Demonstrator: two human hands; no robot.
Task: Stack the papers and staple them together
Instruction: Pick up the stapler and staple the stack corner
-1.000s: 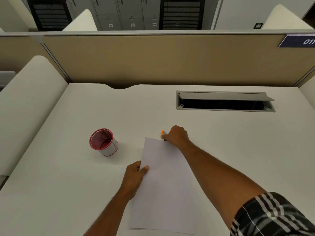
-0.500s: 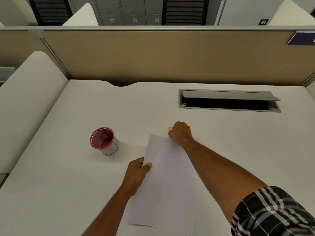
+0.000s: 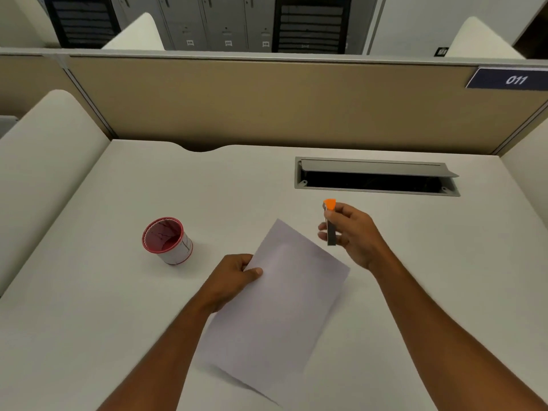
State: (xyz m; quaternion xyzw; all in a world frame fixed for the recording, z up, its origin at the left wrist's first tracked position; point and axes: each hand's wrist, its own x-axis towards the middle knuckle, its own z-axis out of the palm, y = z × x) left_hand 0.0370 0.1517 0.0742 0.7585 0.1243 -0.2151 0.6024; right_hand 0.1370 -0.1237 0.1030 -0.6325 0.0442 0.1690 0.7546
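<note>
Orange-tipped stapler [image 3: 330, 222] gripped upright in the right hand [image 3: 354, 234] — left hand [image 3: 229, 280] pinching the papers [image 3: 277, 310] on the desk [image 3: 89, 292].

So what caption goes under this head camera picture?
Left hand pinches white paper sheets; right hand lifts small grey, orange-tipped stapler.

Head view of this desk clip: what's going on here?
A person is at a white desk. The left hand pinches the left edge of a sheet or thin stack of white paper lying angled on the desk. The right hand holds a small grey stapler with an orange tip raised just beyond the paper's far right edge. A red-rimmed white paper cup stands to the left, untouched.
</note>
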